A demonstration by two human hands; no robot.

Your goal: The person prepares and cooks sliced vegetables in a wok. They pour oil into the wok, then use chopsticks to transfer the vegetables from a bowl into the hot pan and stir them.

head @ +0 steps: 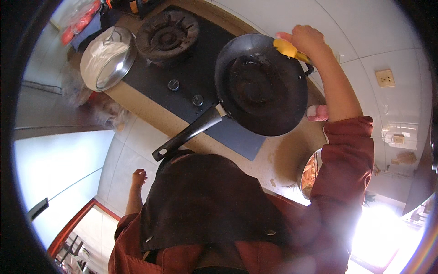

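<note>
My right hand (306, 39) is shut on a yellow object (287, 49) above the far right rim of a black wok (261, 113). The hand hides part of that object, so its exact kind is unclear. A wet shine shows in the wok's dark bottom. The wok rests on the right side of the black stove top, its long black handle (188, 132) reaching over the counter edge towards my apron. Low at my left side hangs my left hand (138, 178), apart from everything, fingers loosely bent and nothing visible in it.
An uncovered gas burner (167, 36) and two knobs (173, 85) are left of the wok. Beyond stands a shiny metal bowl (125, 65) with whitish material. A bowl of orange food strips (309, 173) and a pink-and-white container (318, 113) sit at right.
</note>
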